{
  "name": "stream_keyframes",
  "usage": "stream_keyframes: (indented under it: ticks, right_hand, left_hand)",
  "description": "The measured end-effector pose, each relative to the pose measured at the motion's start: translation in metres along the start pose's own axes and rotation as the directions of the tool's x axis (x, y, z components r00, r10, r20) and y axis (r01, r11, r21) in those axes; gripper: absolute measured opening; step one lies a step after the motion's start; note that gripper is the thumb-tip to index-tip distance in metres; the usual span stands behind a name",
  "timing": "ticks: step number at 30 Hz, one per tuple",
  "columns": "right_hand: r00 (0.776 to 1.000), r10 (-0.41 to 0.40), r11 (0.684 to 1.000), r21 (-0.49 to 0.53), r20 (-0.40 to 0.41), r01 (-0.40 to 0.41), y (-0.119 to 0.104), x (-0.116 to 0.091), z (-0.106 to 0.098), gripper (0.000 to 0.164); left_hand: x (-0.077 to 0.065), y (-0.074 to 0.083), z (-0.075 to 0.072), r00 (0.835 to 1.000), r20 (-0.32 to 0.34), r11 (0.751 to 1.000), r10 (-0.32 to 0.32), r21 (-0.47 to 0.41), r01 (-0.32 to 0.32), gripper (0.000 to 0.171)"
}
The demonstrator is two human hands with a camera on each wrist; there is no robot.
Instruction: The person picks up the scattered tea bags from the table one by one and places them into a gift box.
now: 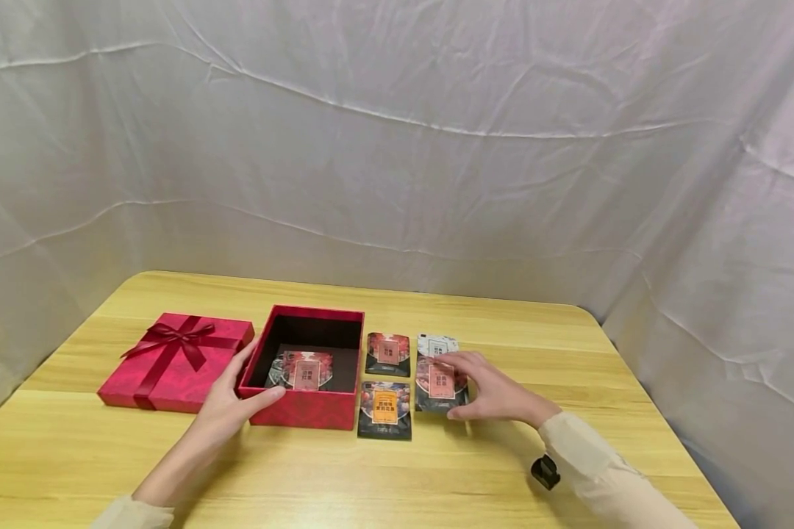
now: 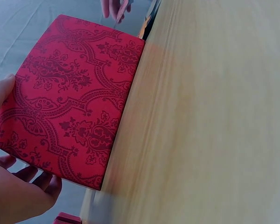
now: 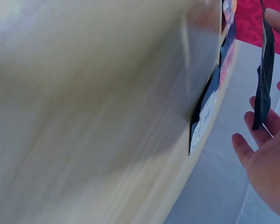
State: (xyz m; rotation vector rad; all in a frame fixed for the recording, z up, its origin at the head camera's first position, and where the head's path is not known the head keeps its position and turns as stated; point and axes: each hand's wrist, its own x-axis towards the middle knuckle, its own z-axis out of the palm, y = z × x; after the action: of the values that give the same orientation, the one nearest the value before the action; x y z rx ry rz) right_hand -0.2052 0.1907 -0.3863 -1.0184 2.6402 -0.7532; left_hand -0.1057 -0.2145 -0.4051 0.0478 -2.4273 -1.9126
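My left hand (image 1: 228,400) holds a red patterned gift box (image 1: 304,409) by its left side, the thumb along the near wall. In the left wrist view, that wall (image 2: 70,102) fills much of the picture. Inside the box, a red-and-black packet (image 1: 307,371) lies on the dark bottom. My right hand (image 1: 499,391) pinches another red-and-black packet (image 1: 442,386) between thumb and fingers. The right wrist view shows this packet (image 3: 265,74) edge-on, raised off the table. Beneath it, a white-topped packet (image 1: 438,343) is partly covered from the head view.
Left of the box lies its red lid (image 1: 165,375) with a dark red ribbon bow. Between box and right hand, a red packet (image 1: 388,354) and an orange-labelled packet (image 1: 384,410) lie on the wooden table (image 1: 317,477). Pale cloth (image 1: 397,184) hangs behind.
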Motion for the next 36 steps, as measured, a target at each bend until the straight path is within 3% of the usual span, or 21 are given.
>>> stream_keyframes:
  ticks: [10, 23, 36]
  right_hand:
    - [0.999, -0.03, 1.0, -0.005, -0.033, 0.03, -0.005, 0.01, -0.01, 0.09]
    - [0.999, -0.048, 0.999, -0.002, -0.019, 0.048, -0.014, 0.023, -0.025, 0.088]
    - [0.998, -0.064, 0.998, 0.021, -0.027, 0.065, -0.023, 0.032, -0.025, 0.087]
  left_hand:
    - [0.0, 0.001, 0.0, 1.0, 0.001, 1.0, 0.007, -0.005, -0.007, 0.088]
    - [0.0, 0.0, 0.0, 1.0, 0.001, 1.0, 0.005, -0.008, -0.005, 0.089]
    - [0.001, 0.0, 0.001, 1.0, 0.001, 1.0, 0.008, 0.008, -0.008, 0.09]
